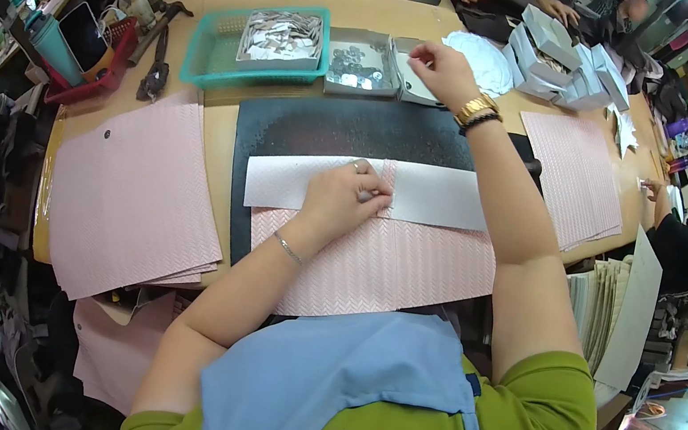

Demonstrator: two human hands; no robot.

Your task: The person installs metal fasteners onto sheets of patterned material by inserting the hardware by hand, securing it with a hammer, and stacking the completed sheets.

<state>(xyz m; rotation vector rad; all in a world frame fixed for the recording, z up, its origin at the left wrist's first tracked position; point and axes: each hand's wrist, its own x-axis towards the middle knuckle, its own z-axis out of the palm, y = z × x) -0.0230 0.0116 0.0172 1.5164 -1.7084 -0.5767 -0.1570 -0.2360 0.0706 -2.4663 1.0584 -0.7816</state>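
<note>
The black mat (304, 123) lay flat beneath a pink, zigzag-textured sheet (408, 266) with a smooth white band (446, 197) across its top. The sheet looked light, pliable and easily creased, likely best held by its side edges. The left hand (350, 203) rested on the band by a narrow pink strip (388, 179); the right hand (444, 76) hung raised. Both had curled fingers; whether they had closed on anything, I couldn't tell.
</note>
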